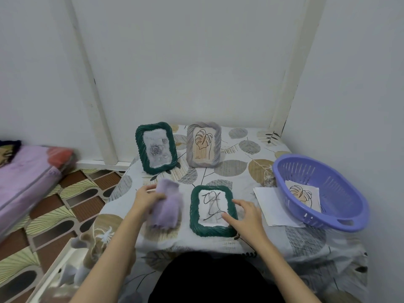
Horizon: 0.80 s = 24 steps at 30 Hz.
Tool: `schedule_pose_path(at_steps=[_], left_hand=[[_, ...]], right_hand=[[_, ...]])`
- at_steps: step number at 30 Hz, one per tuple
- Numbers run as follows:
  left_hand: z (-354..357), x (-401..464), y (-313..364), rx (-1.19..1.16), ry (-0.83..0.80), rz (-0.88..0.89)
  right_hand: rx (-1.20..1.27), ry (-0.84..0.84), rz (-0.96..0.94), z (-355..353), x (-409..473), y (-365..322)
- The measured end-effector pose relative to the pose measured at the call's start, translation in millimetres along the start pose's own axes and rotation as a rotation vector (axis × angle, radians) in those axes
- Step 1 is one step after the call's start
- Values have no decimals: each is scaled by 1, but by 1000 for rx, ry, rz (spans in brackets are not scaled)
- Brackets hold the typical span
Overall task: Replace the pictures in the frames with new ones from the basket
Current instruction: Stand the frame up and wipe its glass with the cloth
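Left hand [147,196] gripping blurred lilac frame [167,205]; right hand [241,216] fingers spread, resting on flat green frame [213,212] right edge.

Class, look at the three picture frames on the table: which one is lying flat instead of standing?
The green frame with the black squiggle drawing, nearest the person; the other two frames stand upright at the back.

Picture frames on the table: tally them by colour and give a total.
Green: 2, one standing, one lying flat
Grey: 1, standing
Lilac: 1, blurred, held in the left hand
Total: 4
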<state>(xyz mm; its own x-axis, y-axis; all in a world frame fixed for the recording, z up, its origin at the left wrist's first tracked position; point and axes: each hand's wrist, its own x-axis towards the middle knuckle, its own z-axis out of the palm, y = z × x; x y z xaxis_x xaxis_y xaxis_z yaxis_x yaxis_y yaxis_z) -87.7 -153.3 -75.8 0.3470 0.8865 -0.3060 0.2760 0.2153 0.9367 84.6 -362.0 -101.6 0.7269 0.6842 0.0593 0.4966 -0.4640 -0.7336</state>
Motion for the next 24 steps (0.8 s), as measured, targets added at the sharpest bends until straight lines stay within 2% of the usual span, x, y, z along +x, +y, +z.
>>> schedule_pose_path(at_steps=[2,4,6,8,10,12,14,17,20,24], left_hand=[[18,-13,11,-216,-185,-50],[38,-22,19,-301,-323,-62],[56,-28,21,-342,-419,-58],[69,-28,20,-332,-475,-52],[75,-24,14,-222,-454,-11],[76,-15,5,-6,-338,106],[75,-4,-9,250,-206,266],[75,8,-28,559,-146,468],[78,14,-41,914,-228,524],[76,21,-46,970,-266,527]], right_hand=[[386,-58,90,5,5,-19],[685,-149,229,9,12,-37],[844,-180,288,9,19,-46],[866,-135,296,6,28,-48],[703,-91,295,3,38,-39],[402,-100,257,0,46,-26],[61,-122,135,1,47,-15],[-476,-31,-59,14,40,-11],[-627,-38,-149,36,31,-15],[-690,-22,-193,58,44,-14]])
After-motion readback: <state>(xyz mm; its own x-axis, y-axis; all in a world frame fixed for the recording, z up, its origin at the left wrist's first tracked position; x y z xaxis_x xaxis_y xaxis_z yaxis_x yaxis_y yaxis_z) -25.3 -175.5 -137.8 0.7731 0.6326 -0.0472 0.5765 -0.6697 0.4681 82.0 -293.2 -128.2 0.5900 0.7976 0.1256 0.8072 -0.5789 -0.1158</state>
